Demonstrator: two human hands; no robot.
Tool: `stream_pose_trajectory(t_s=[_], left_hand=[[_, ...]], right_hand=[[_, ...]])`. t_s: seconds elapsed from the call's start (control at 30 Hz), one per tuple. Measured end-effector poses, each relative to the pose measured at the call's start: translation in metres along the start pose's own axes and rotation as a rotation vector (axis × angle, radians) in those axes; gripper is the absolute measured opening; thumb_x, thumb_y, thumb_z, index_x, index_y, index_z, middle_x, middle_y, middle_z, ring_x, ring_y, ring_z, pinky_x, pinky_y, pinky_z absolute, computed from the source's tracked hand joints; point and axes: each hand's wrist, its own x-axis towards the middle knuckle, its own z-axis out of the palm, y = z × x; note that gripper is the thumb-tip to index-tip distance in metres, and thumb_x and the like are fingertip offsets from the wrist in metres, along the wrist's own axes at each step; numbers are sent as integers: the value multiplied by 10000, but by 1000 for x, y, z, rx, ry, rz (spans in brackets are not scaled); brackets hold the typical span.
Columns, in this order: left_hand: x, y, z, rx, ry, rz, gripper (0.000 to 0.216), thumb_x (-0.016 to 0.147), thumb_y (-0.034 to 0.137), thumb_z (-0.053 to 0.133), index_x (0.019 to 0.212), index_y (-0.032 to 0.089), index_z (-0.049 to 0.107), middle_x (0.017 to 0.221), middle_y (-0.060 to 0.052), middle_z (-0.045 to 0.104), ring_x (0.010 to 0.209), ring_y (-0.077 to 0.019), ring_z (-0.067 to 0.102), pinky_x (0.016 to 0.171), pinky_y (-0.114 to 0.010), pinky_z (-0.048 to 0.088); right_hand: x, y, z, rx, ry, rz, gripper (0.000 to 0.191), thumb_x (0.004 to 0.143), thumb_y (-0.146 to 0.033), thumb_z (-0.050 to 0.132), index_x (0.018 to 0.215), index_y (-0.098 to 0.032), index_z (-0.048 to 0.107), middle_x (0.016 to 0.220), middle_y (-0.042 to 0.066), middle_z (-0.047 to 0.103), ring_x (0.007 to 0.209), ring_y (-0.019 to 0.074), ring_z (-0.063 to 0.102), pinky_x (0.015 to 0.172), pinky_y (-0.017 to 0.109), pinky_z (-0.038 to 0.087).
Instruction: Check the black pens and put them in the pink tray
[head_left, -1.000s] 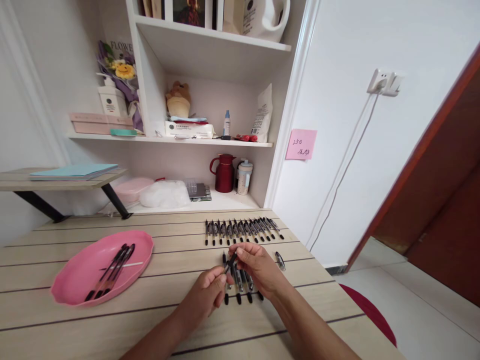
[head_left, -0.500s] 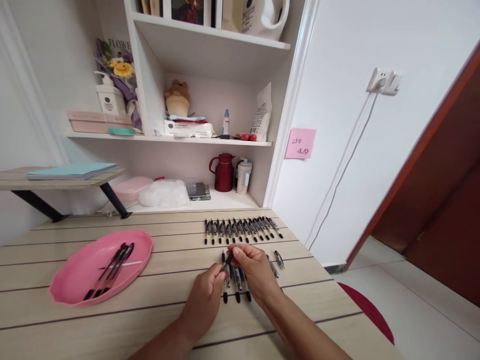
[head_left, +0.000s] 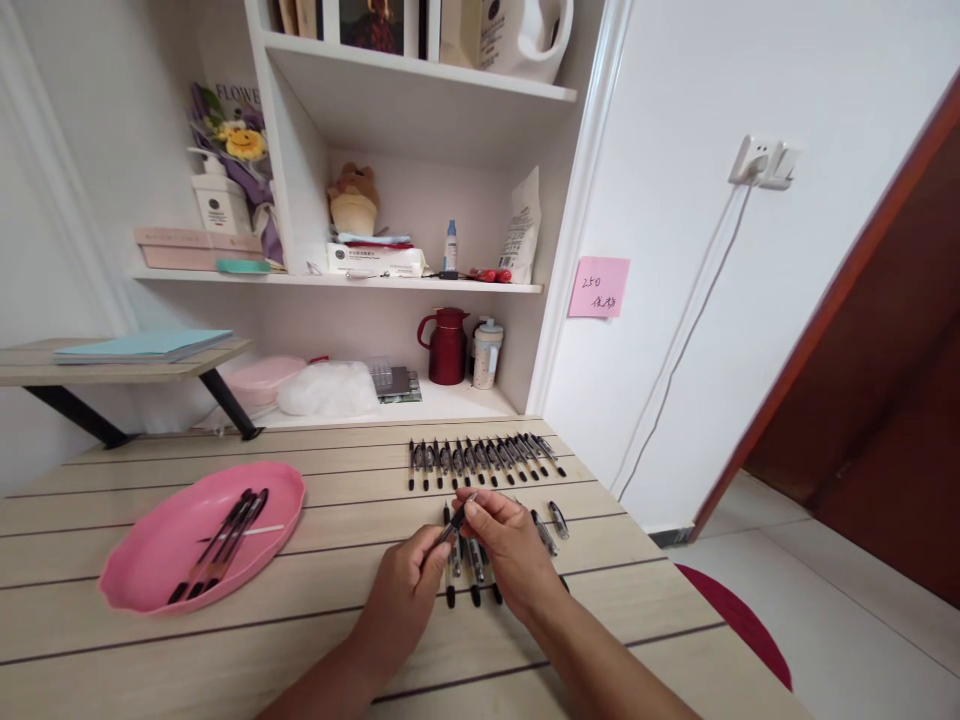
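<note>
Lower centre of the frame, both hands are on one pen (head_left: 454, 522), clear of the table (head_left: 322, 650), tilted with its upper end to the right. Left hand (head_left: 409, 575): thumb and fingers closed on the pen's lower-left end. Right hand (head_left: 510, 535): thumb and forefinger pinched at the upper-right end, tip poking out just past them; its other fingers are mostly hidden. Right below the hands, a loose group of pens (head_left: 475, 565) on the table, partly covered by the right hand, so no count. Black end of another shows just beside the right wrist. Right of that hand, two clear caps (head_left: 558, 520), near each other, apart from the group. Centre, above the hands: long row of pens (head_left: 458, 462), tips up the frame, black ends down, clear caps in among them. Lower left: pink tray (head_left: 139, 545) with a few dark pens (head_left: 238, 535) lying slantwise side by side, a white stick (head_left: 270, 529) jutting out to their right. Mid left: blue book (head_left: 146, 344) on a low stand (head_left: 30, 372). Behind the table, red jug (head_left: 448, 350) next to a pale cup (head_left: 486, 358). Pink note (head_left: 598, 287) on the wall, right of the shelves.
</note>
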Motion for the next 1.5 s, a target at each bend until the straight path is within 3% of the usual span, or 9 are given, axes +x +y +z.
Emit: stream_pose_trajectory(t_s=[0.27,0.5,0.67,0.87,0.97,1.07,1.27,1.43,1.5], left_hand=[[2,-7,-1,-79,-19,-40,278,779,358,439,904,171,603,559,37,420,517,-97,351,497,-193,294],[6,-15,0,-243,-64,-73,268,752,382,477,765,142,597,550,34,455,498,-85,352,472,-185,289],[9,-18,-2,-192,-24,-95,294,734,396,486,697,148,640,520,27,511,452,-82,379,467,-194,318],[7,-18,0,-188,91,-54,251,692,348,550,789,155,679,640,-15,631,642,-149,547,613,-224,418],[7,-15,0,-203,103,-88,247,684,350,555,766,154,681,591,-5,626,577,-137,539,562,-219,416],[8,-14,-1,-215,77,-118,263,690,356,549,789,150,679,554,6,612,504,-118,508,513,-215,400],[8,-20,-1,-171,82,-65,254,698,350,545,759,144,681,602,-15,628,595,-136,534,570,-213,407],[7,-21,-1,-155,56,-68,271,720,356,519,773,141,675,602,-10,615,598,-136,525,571,-210,400],[7,-20,-1,-155,52,-61,269,723,355,519,775,142,673,611,-10,615,609,-136,528,581,-209,401]], right_hand=[[-1,1,-4,17,-47,-34,273,662,-349,651,876,-182,663,835,49,636,675,114,527,631,234,420],[2,1,-8,-16,-34,-37,256,647,-354,658,822,-170,677,802,46,635,607,104,492,609,246,408],[5,4,-11,0,-43,-29,199,588,-319,705,706,-162,674,655,13,618,575,99,479,596,242,388],[5,6,-8,-28,21,-57,185,591,-300,710,564,-158,593,513,-34,530,507,70,433,531,206,347],[3,2,-6,8,-42,-29,193,587,-307,713,700,-176,628,623,-12,590,563,86,483,556,212,372],[2,-2,-8,66,-116,4,325,590,-311,710,885,-196,634,804,24,629,670,115,531,623,238,401],[6,3,-10,38,-49,-27,174,583,-286,717,613,-159,602,570,-27,540,528,72,448,547,208,365],[4,1,-10,58,-95,27,247,611,-293,696,816,-173,628,770,17,597,643,104,504,594,228,394],[5,3,-12,57,-104,10,217,608,-279,699,777,-162,628,745,14,593,626,97,497,598,226,390]])
